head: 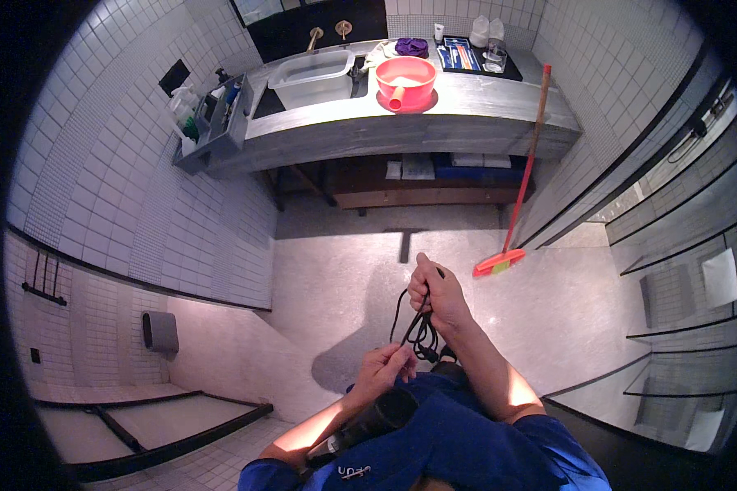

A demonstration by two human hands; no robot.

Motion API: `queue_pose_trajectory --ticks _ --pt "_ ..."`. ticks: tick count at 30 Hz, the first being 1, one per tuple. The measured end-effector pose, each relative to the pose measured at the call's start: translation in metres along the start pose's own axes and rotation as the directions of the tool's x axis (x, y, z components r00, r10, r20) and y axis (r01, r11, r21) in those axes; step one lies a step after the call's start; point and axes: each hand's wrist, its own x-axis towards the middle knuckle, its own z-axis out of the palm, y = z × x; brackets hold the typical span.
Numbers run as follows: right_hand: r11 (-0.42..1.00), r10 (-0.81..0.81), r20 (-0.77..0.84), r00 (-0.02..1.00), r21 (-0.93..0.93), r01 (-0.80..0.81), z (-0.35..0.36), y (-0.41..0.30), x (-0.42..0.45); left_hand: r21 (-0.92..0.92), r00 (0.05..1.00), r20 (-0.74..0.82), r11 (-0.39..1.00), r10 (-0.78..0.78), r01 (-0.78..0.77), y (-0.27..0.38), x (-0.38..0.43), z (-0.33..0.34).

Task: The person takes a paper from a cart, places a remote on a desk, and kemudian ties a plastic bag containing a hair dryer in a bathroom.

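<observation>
My right hand (440,296) is closed around a looped black power cord (422,331), raised above the floor. Lower and to the left, my left hand (386,369) pinches a strand of the same cord between thumb and fingers. The cord's loops hang between both hands, with what looks like a plug (427,354) at their lower end. A black cylindrical object (368,423), possibly a hair dryer, lies against my left forearm and the blue shirt; whether the cord joins it is hidden.
Ahead stands a stone counter (344,138) bearing a red long-handled dipper (407,83), a clear plastic tub (313,77) and a tray (510,69). A red broom (524,178) leans on its right side. At left is a grey caddy (216,119) with bottles.
</observation>
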Motion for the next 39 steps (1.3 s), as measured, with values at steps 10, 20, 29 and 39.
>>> queue_pose_trajectory --ticks 10,20,29,39 --pt "0.999 0.021 0.109 0.994 -0.050 -0.016 0.014 -0.014 -0.016 0.083 1.000 -0.004 0.996 -0.012 0.013 -0.015 0.008 -0.003" --pt "0.770 0.075 0.510 0.857 -0.575 0.275 0.010 -0.035 -0.051 0.753 0.710 -0.145 0.542 0.689 -0.373 0.008 0.012 0.008" --pt "0.830 -0.205 0.082 0.975 -0.514 0.218 0.003 -0.060 -0.053 0.720 0.436 -0.174 0.416 0.883 -0.556 0.015 0.006 0.008" --pt "0.548 -0.810 -0.096 0.578 -0.473 0.690 -0.029 -0.106 -0.058 -0.028 0.974 0.197 0.993 -0.110 0.118 0.000 0.005 0.012"
